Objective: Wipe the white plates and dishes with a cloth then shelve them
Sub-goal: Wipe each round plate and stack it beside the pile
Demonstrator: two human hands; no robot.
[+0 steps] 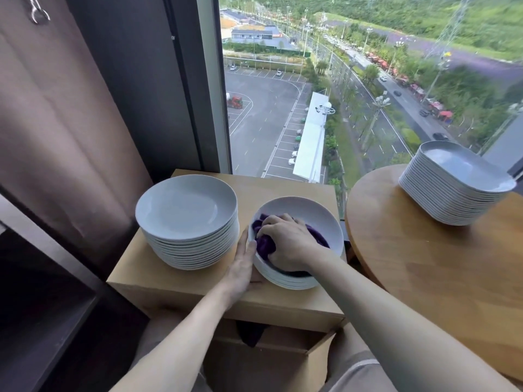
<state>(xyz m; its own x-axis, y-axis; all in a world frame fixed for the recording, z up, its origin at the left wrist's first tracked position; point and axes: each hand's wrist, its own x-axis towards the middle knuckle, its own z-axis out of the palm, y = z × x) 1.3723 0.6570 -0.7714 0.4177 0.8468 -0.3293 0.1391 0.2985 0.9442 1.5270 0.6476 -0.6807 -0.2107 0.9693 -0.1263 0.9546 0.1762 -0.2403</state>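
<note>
A short stack of white deep dishes (317, 213) sits on the right part of a cardboard box (181, 284). My right hand (288, 241) grips a purple cloth (266, 246) inside the top dish. My left hand (244, 264) lies against the stack's left side, thumb on the rim, fingers straight along the wall. To the left stands a taller stack of round white plates (186, 213). A stack of white squarish dishes (455, 183) stands on the round wooden table (441, 273) at the right.
The box stands against a tall window (311, 80) with a dark frame. A brown curtain (56, 123) hangs at the left. A dark shelf unit (36, 321) is at the lower left. An open cardboard box (283, 360) sits below, between my knees.
</note>
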